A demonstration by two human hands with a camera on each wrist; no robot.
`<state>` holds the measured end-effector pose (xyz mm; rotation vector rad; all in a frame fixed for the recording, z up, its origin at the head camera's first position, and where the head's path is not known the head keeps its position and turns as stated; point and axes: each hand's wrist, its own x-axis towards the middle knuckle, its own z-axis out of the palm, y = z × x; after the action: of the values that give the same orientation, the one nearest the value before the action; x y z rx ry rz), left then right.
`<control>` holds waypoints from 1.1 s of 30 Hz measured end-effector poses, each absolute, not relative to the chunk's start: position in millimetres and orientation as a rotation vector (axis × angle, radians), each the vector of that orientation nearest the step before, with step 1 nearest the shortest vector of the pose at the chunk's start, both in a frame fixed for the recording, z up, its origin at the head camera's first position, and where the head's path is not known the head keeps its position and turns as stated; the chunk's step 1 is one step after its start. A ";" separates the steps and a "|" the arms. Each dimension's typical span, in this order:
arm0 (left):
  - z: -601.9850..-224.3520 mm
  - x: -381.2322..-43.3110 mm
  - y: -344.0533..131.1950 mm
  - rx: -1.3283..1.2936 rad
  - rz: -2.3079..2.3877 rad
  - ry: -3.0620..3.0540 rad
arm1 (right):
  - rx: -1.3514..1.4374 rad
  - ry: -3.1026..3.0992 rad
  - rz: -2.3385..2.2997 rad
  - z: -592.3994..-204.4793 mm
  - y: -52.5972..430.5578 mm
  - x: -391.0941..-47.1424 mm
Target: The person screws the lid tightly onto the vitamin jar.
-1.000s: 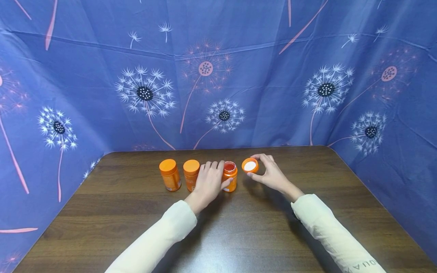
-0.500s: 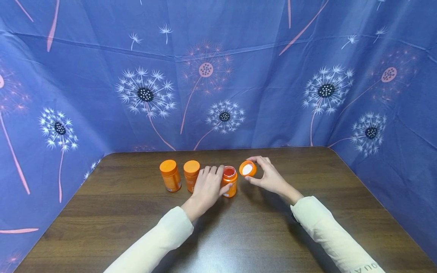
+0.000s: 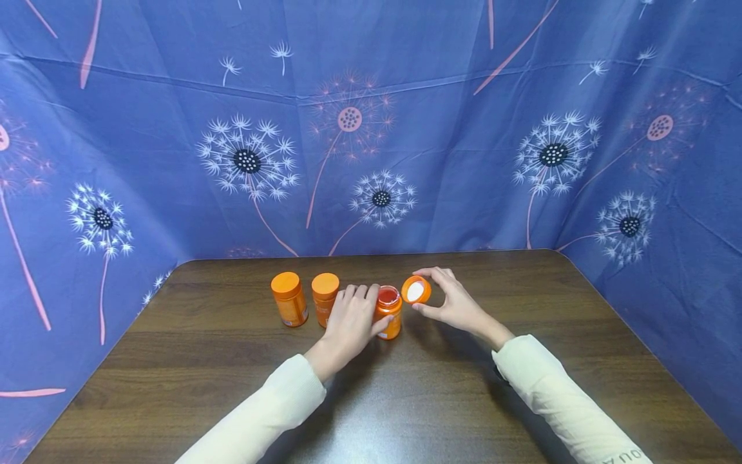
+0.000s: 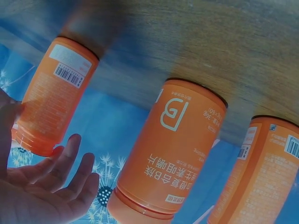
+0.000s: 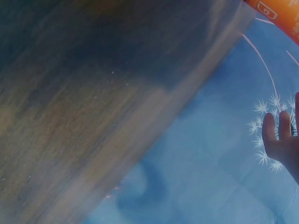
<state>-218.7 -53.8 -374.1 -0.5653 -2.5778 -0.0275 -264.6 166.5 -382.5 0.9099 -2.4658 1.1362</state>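
Note:
An uncapped orange bottle stands near the middle of the table, its round mouth showing red inside. My left hand grips it near the neck, thumb in front and fingers around the far side. Just right of the mouth, my right hand pinches an orange screw lid between thumb and fingers. The lid is tilted, its white inner face turned towards the head camera and the bottle. In the left wrist view the held bottle shows a barcode label. Only some fingers of my right hand appear in the right wrist view.
Two capped orange bottles stand left of my left hand: a near one, partly hidden by the hand, and a farther one. The wooden table ends at a blue dandelion-print cloth behind and at both sides.
My right hand has brought the lid left and slightly down, closer to the bottle's mouth, and tilted it. My left hand and the held bottle have shifted slightly towards me.

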 end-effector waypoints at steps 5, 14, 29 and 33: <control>-373.4 -216.4 -54.1 -0.575 -0.042 -2.573 | 0.924 -2.470 1.136 -381.7 165.5 -262.7; -374.2 -214.8 -54.7 -0.584 -0.064 -2.574 | 0.937 -2.466 1.173 -380.4 164.3 -261.0; -382.5 -218.4 -59.7 -0.570 -0.258 -2.660 | 0.932 -2.507 1.214 -378.7 163.5 -260.9; -385.2 -219.6 -61.1 -0.560 -0.318 -2.708 | 0.931 -2.516 1.208 -377.3 163.6 -261.2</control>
<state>-219.6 -61.1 -385.2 -0.5598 -2.7081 -0.3183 -261.2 163.6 -377.3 0.9311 -2.5158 1.2083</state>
